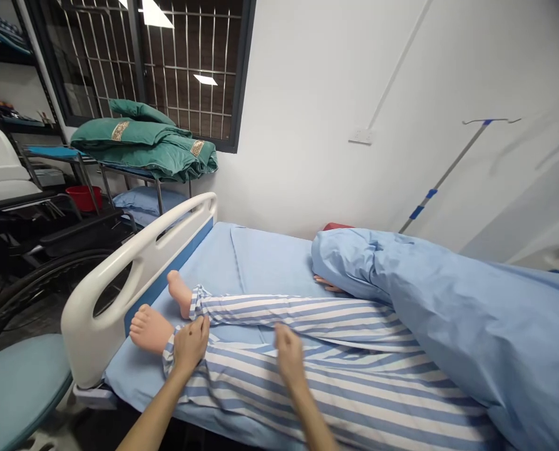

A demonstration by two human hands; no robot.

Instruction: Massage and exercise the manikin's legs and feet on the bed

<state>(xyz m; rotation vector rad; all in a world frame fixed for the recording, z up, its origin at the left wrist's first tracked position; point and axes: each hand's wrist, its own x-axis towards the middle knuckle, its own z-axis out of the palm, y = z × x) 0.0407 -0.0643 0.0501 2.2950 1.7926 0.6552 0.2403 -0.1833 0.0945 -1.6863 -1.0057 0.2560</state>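
On the bed lies a care mannequin in blue-and-white striped pajama trousers [241,376], its bare near foot [150,330] and far foot [179,293] toward the footboard. My left hand [191,344] is closed on the trouser leg by the near ankle, just above the foot. Over the same leg, around knee height, my right hand [289,356] has its fingers curled in. Slight motion blur hides whether cloth is pinched there. A blue quilt [448,300] is folded back over the mannequin's upper part. Some of the mannequin's fingers [327,285] show at the quilt's edge.
A white footboard [86,313] closes the bed's left end, with a round stool [20,388] and a wheelchair [49,250] beyond it. Green bedding [143,141] is stacked on a rack under the barred window. An IV pole [448,172] rises behind the bed.
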